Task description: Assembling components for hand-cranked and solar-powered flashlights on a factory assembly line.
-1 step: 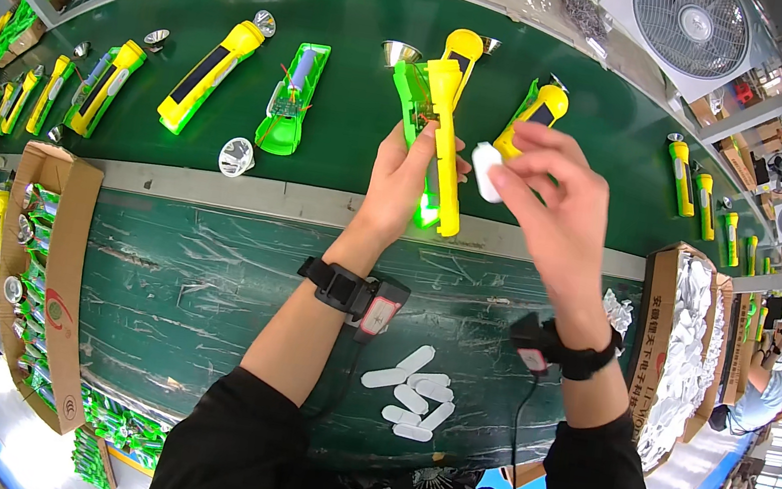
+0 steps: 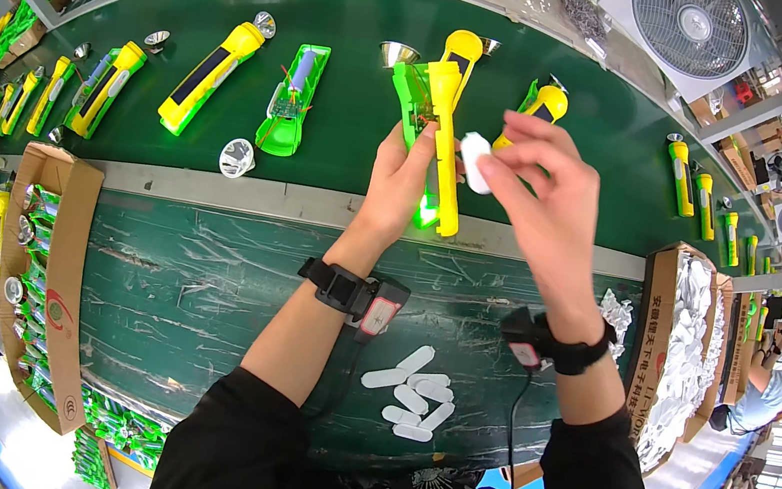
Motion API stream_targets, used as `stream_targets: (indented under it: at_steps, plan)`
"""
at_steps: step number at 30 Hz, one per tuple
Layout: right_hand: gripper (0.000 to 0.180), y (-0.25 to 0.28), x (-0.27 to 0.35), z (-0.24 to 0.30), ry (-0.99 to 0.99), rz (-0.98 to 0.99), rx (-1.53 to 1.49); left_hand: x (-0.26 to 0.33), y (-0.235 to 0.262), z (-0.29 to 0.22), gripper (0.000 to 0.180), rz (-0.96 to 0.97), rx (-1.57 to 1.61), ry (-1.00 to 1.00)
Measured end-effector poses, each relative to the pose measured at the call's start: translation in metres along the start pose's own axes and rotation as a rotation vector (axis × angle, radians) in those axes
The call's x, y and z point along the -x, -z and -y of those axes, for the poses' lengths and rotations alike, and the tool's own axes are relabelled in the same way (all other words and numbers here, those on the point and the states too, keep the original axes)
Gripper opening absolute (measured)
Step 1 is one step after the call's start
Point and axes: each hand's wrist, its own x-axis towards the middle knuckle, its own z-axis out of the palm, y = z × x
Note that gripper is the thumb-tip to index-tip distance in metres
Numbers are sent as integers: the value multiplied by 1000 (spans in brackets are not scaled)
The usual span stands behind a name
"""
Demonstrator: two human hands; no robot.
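My left hand grips a yellow and green flashlight body, held upright over the green belt, its open green half showing and a green light glowing near its lower end. My right hand pinches a small white oval plastic piece right beside the flashlight's yellow side. Several more white oval pieces lie on the green table near my chest. Both wrists wear black straps with small devices.
On the belt lie a yellow flashlight, an open green shell, silver reflector cups and more flashlights left and right. Cardboard boxes stand at left and right. A fan is at the back right.
Nothing has visibly moved; both hands hold the same things in the same places.
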Motion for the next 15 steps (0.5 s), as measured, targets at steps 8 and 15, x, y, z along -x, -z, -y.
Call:
stream_targets:
  at_steps: [8,15]
  plan:
    - [15,-50,-25,-17,-1,-144,199,-1,1,8,39,-11,-187,-205]
    - [14,-49,-25,-25,-39,-137,225,1,1,6,54,63,-187,-169]
